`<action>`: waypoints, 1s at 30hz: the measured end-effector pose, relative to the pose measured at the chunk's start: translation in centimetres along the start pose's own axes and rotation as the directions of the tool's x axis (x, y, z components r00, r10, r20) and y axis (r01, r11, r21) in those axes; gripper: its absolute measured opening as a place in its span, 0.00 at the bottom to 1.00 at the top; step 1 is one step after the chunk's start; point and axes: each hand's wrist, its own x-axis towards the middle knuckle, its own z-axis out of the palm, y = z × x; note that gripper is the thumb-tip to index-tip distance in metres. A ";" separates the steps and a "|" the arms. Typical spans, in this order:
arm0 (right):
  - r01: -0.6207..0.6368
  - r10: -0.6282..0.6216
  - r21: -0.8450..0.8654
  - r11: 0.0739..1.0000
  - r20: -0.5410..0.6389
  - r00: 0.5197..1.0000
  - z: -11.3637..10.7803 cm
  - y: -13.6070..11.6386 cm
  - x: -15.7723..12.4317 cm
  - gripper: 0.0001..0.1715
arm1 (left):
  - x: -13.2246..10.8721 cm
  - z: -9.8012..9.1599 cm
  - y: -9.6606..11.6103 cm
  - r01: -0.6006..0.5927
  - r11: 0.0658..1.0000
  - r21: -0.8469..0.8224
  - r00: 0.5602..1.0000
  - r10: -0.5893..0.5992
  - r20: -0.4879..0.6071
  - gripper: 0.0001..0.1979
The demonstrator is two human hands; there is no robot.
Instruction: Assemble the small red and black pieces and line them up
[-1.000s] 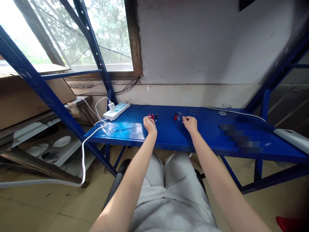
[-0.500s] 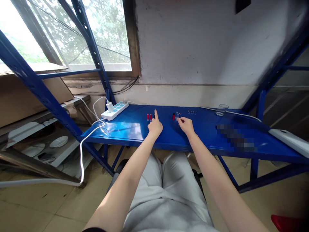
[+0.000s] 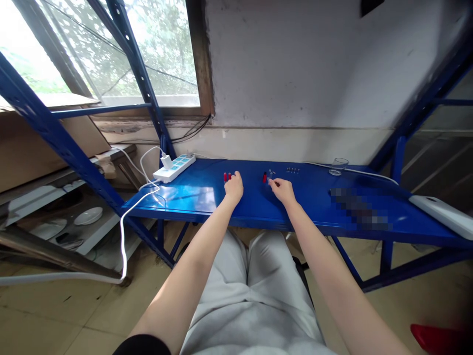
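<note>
My left hand (image 3: 234,187) is over the blue table, fingers bent and closed, just right of two small red-topped cylinders (image 3: 227,176). What its fingertips touch or grip is hidden. My right hand (image 3: 283,189) is closed in a pinch, its fingertips beside a small clear piece (image 3: 270,174). Anything between thumb and finger there is too small to name. A short red cylinder with a dark top (image 3: 264,177) stands a little left of the clear piece. Behind my right hand lie several tiny light-coloured pieces (image 3: 293,170) in a row.
A clear glass (image 3: 338,166) stands at the back right of the blue table (image 3: 185,199). At the left end sits a white power strip (image 3: 174,168) with a plug and cable. A blurred dark object (image 3: 358,209) and a white device (image 3: 443,214) lie to the right.
My left index finger, stretched forward before, is now bent down with the other fingers. My right hand stays pinched in nearly the same place. The view has shifted slightly.
</note>
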 end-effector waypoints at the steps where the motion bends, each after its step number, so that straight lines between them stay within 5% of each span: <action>1: -0.002 0.002 -0.002 1.000 0.000 1.000 0.0 0.0 0.0 0.26 | 0.1 0.0 0.0 -0.005 0.999 -0.042 1.000 0.006 0.008 0.21; 5: 0.007 -0.007 -0.024 1.000 -0.008 1.000 0.1 -0.1 -0.1 0.27 | 0.1 -0.1 0.1 -0.012 0.921 -0.389 0.998 0.033 0.047 0.10; 11: 0.125 -0.132 -0.093 0.988 -0.065 0.989 0.2 -0.7 -0.5 0.27 | -0.4 0.2 0.5 0.059 0.589 -0.806 0.979 0.122 0.160 0.07; 20: 0.280 -0.276 -0.165 0.946 0.046 0.960 0.9 -3.1 -1.3 0.19 | -1.3 -0.4 0.1 0.248 0.268 -0.931 0.952 0.112 0.286 0.19; 30: 0.251 -0.245 -0.177 0.952 0.056 0.968 0.6 -2.8 -1.4 0.21 | -2.0 -0.6 0.2 0.291 0.246 -0.925 0.909 0.229 0.347 0.16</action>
